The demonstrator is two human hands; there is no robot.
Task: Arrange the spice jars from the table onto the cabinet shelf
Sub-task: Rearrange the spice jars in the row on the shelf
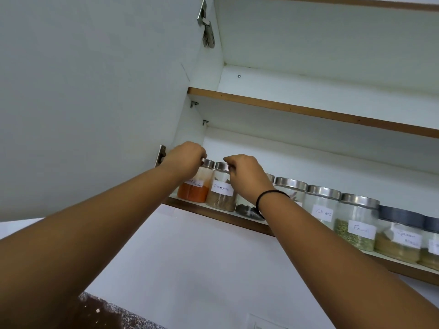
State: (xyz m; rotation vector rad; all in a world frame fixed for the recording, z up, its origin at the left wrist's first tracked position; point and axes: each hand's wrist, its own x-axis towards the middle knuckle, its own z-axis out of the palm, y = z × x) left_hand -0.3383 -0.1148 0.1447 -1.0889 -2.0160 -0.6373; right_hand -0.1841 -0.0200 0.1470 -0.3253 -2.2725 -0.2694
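A row of labelled glass spice jars stands along the front of the lowest cabinet shelf. At the far left is a jar of orange-red powder; my left hand grips its steel lid. Beside it stands the cinnamon jar, and my right hand holds the right side of its lid. A dark-spice jar is partly hidden behind my right wrist. Further right stand the cloves jar, the fennel jar and two jars with dark lids.
The white cabinet door hangs open on the left, close to my left hand. A higher shelf runs above the jars. A speckled dark countertop shows at the bottom, below the white wall.
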